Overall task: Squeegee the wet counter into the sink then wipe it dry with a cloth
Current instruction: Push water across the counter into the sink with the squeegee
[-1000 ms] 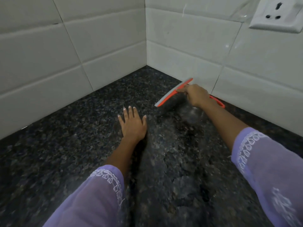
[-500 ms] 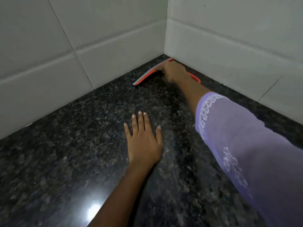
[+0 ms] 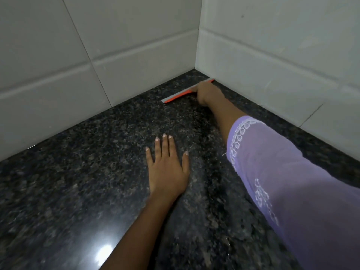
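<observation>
She is working the squeegeeing step, her right hand (image 3: 206,92) closed around the squeegee (image 3: 180,95) deep in the counter (image 3: 78,172) corner, left hand (image 3: 167,168) lying flat, fingers spread, holding nothing; next, probably, pulling sinkward.

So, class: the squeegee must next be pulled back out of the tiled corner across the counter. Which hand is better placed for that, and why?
Right. The right hand already grips the squeegee at the corner, blade on the counter. The left hand lies flat, empty, well short of it.
</observation>
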